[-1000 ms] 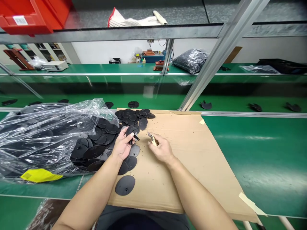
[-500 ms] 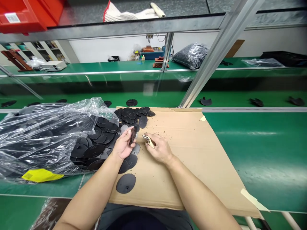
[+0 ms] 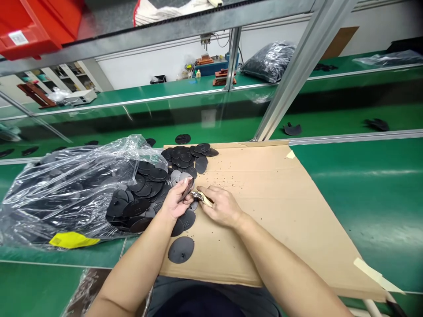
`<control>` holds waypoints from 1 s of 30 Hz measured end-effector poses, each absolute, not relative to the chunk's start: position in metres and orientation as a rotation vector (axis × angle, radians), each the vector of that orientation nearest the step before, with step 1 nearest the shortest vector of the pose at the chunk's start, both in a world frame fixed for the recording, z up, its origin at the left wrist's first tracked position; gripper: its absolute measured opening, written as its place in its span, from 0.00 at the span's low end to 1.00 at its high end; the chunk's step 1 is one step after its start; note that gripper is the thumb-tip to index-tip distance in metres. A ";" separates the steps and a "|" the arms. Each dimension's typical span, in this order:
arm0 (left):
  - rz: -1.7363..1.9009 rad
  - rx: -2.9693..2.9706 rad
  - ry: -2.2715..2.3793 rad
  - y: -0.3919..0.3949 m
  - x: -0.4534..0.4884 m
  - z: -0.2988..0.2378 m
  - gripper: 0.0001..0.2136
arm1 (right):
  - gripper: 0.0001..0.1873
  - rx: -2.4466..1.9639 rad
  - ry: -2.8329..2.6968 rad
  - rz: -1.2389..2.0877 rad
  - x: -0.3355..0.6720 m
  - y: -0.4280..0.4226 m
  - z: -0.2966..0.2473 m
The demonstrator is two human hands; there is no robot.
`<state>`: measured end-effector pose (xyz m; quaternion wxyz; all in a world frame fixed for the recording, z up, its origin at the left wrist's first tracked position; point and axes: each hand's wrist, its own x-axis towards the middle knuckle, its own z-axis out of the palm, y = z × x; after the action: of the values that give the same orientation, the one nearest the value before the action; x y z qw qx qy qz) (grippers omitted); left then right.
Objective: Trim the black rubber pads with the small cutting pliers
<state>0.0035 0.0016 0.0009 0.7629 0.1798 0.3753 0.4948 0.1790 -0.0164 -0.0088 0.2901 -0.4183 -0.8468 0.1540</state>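
Observation:
My left hand point(image 3: 175, 204) grips a thin black oval disc point(image 3: 188, 188), tilted up on its edge. In my right hand point(image 3: 223, 206) is a pair of cutting pliers point(image 3: 199, 197) with pale handles. The metal jaws reach the lower edge of the held disc; whether they are closed on it I cannot tell. A single black disc point(image 3: 181, 249) lies flat on the cardboard sheet point(image 3: 264, 189) nearer to me. Beyond my hands a pile of similar discs point(image 3: 181, 154) rests at the cardboard's far left corner. Tiny black scraps are scattered over the cardboard.
To the left, a clear plastic bag point(image 3: 66, 189) spills black discs beside my left arm. A metal post point(image 3: 291, 66) rises behind the cardboard. Black parts point(image 3: 292, 129) sit on the green belt beyond. An orange-red bin point(image 3: 39, 26) and white glove point(image 3: 161, 12) are on the overhead shelf.
The pliers have come left, from apart to against the disc in my left hand. The view has tilted and shifted slightly.

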 end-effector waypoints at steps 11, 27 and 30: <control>1.100 0.468 0.878 0.002 0.006 -0.002 0.13 | 0.21 -1.248 -2.366 0.366 0.180 -0.016 -0.004; 1.146 0.355 0.831 0.005 0.006 0.000 0.12 | 0.17 -1.225 -2.105 0.387 0.174 -0.019 -0.007; 1.235 0.323 0.875 0.009 0.003 -0.001 0.10 | 0.11 -1.107 -2.052 0.436 0.178 -0.018 -0.005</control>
<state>0.0026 0.0086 -0.0010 0.7153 0.1458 0.3952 0.5576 0.1783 -0.0183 -0.0054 0.3756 -0.4325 -0.8018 0.1704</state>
